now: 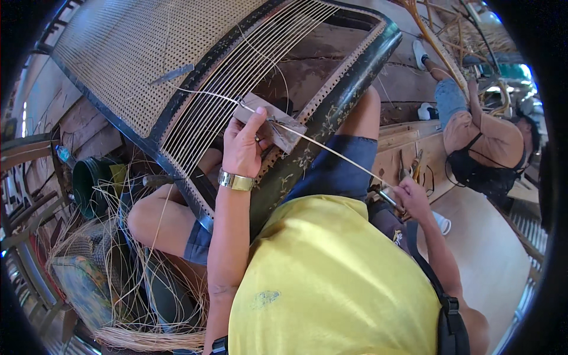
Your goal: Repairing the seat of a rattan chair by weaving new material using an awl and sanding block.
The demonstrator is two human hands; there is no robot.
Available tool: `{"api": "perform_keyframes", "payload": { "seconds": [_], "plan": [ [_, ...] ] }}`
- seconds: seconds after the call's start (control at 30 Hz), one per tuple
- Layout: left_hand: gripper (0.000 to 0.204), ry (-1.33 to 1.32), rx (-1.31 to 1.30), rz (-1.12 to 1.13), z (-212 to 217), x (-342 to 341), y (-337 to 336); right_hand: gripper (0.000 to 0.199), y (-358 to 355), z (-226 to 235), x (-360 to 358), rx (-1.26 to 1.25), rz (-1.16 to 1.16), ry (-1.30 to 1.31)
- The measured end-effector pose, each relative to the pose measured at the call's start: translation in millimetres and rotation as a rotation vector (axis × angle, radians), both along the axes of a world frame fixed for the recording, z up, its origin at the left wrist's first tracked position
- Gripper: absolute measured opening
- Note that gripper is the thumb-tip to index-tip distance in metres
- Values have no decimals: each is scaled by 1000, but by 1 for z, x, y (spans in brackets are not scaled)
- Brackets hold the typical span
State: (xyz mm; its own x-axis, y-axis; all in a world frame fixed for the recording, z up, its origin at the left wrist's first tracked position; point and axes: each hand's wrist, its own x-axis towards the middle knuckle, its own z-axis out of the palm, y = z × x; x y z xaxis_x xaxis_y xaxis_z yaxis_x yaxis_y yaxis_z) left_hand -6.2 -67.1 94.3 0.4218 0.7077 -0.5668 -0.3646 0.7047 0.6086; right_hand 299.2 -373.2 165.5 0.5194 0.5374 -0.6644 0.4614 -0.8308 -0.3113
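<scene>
My left hand (242,142) is closed around a small wooden block (275,125) with metal pieces on its face, the thumb pressing on top. A pale cane strand (337,155) runs across the block, stretched straight to my right hand (414,199), whose fingers pinch it. Beyond the block the strand's other end curves left over the dark frame. Across my lap lies a black chair frame (319,106) with painted flowers and a row of holes. Parallel cane strands (236,77) span its opening in one direction. A knife-like blade (173,74) rests on the finished woven cane panel (130,47).
Loose cane strips (148,337) tangle at the lower left, near a dark green bucket (92,189) and a plastic bottle (65,155). A metal rod-like tool (390,199) lies by my right hand. Another person (485,136) sits at the right, beside wooden boards (408,145) with hand tools.
</scene>
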Motion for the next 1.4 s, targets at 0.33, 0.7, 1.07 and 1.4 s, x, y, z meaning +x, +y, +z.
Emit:
{"api": "perform_keyframes", "payload": {
  "seconds": [0.33,0.7,1.07,1.4],
  "plan": [
    [30,-9,-18,-10,4,-1,1,47,164,19,-125,787,369,111],
    [31,-37,-51,3,2,-1,0,22,69,7,-51,449,78,-31],
    [28,-4,-25,-3,3,0,1,35,174,6,-141,746,306,163],
    [24,-52,1,23,8,1,-2,15,300,25,-80,854,450,185]
  ]
}}
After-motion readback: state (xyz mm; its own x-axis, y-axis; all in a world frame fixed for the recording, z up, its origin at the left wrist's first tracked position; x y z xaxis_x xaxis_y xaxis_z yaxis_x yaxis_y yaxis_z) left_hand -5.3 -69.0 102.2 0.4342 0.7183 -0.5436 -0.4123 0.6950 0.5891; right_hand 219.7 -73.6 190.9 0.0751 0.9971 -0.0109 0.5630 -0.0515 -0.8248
